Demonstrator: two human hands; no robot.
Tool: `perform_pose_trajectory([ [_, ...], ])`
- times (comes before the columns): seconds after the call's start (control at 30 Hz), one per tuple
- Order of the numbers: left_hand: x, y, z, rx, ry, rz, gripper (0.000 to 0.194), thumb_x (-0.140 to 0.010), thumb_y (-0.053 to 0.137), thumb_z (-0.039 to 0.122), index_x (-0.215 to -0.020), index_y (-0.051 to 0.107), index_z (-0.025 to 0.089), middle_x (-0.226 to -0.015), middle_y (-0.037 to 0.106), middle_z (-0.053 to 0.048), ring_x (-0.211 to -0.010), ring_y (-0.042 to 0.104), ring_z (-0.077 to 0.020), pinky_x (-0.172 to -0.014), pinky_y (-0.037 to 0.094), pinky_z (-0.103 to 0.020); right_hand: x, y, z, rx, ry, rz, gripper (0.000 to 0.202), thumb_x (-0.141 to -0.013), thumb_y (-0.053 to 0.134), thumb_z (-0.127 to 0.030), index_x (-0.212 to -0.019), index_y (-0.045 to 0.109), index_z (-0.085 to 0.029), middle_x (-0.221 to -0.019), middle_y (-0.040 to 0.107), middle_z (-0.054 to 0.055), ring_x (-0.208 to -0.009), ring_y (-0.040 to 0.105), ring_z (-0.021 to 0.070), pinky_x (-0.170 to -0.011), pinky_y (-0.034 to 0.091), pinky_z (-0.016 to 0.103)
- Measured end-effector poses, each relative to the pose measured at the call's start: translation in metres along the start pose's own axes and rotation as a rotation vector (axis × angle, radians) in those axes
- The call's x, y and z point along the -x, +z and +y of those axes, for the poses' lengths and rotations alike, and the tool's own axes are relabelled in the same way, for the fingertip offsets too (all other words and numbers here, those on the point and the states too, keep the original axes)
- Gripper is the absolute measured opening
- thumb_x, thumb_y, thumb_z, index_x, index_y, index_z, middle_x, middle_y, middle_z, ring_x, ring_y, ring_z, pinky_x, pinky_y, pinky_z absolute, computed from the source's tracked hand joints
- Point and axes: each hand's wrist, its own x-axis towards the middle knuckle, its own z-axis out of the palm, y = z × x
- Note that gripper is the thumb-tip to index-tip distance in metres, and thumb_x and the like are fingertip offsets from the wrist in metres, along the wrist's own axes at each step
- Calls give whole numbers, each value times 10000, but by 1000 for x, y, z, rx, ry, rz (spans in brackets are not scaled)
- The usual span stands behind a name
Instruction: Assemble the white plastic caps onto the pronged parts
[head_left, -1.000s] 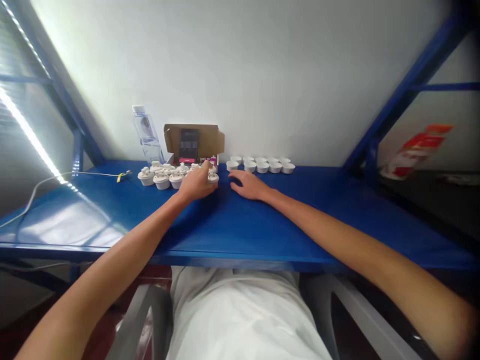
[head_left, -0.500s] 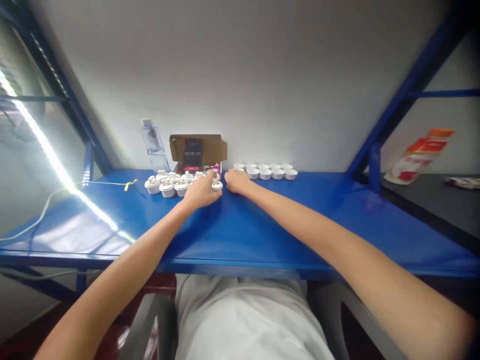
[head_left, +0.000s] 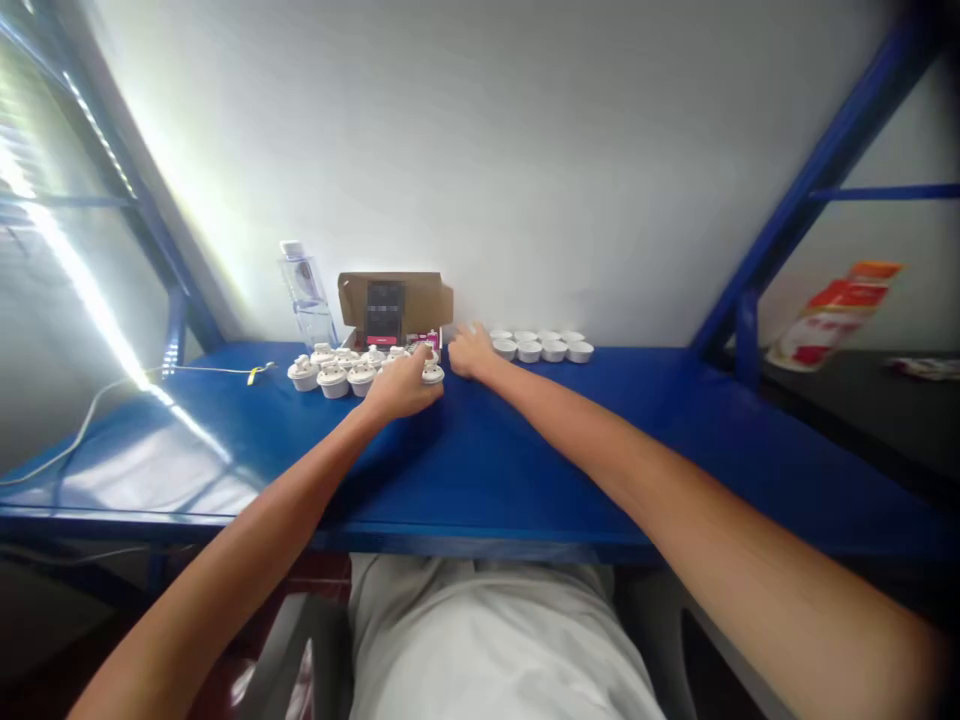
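Two tight rows of white round fittings [head_left: 333, 380] with raised knobby tops stand on the blue table left of centre. My left hand [head_left: 401, 387] is at the right end of these rows, its fingers curled and its thumb against the rightmost white fitting [head_left: 433, 374]. The fingertips are partly hidden. Just to the right, my right hand [head_left: 471, 350] is bent closed at the left end of two rows of plain white round cups [head_left: 553, 350]. Whatever is in the right hand is hidden by its fingers.
An open cardboard box [head_left: 427, 300] with a dark item inside stands behind the fittings, beside a clear bottle [head_left: 306, 295]. A white cable [head_left: 210, 370] crosses the left of the blue table [head_left: 480, 460]. A red-and-white bottle [head_left: 836, 318] stands far right, beyond the blue frame [head_left: 795, 200].
My right hand has turned slightly, its knuckles a little higher, and it now covers the place of the leftmost cup at the back. My left hand has hardly moved.
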Motion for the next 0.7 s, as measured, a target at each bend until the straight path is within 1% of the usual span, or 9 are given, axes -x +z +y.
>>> perform_pose_trajectory([
  [0.1, 0, 1, -1, -12, 5, -7, 506, -845, 596, 410, -1306, 518, 217, -966, 736, -100, -910, 695, -321, -742, 462, -353, -8, 4, 5, 24, -29, -54, 286, -900, 578, -213, -1097, 782, -179, -1338, 702, 140, -1440, 423, 364, -1195, 254, 596],
  [0.3, -1, 1, -3, 9, 52, 1, 495, -842, 597, 402, -1292, 520, 210, -933, 727, -98, -860, 688, -315, -701, 439, -348, -10, 7, 13, 65, -53, -88, 325, -901, 571, -195, -1150, 780, -190, -1328, 708, 139, -1403, 473, 358, -1189, 274, 587],
  [0.47, -2, 2, -6, 25, 60, -13, 495, -840, 601, 404, -1291, 519, 213, -902, 716, -90, -831, 683, -308, -682, 430, -342, -8, 8, 19, 71, -39, -93, 331, -873, 592, -146, -1140, 784, -183, -1281, 726, 154, -1366, 514, 351, -1182, 288, 581],
  [0.6, -2, 1, -6, 26, 53, -16, 493, -849, 600, 406, -1296, 521, 214, -898, 716, -91, -827, 683, -304, -687, 438, -341, -6, 8, 23, 52, -24, -81, 316, -890, 574, -115, -1128, 778, -160, -1286, 718, 174, -1363, 523, 348, -1173, 302, 581],
  [0.7, -2, 0, -6, 17, 57, -22, 498, -853, 605, 417, -1300, 523, 214, -904, 718, -90, -839, 686, -305, -703, 451, -342, -2, 4, 21, 22, -34, -47, 287, -910, 566, -130, -1113, 769, -138, -1266, 721, 188, -1330, 548, 352, -1164, 315, 581],
])
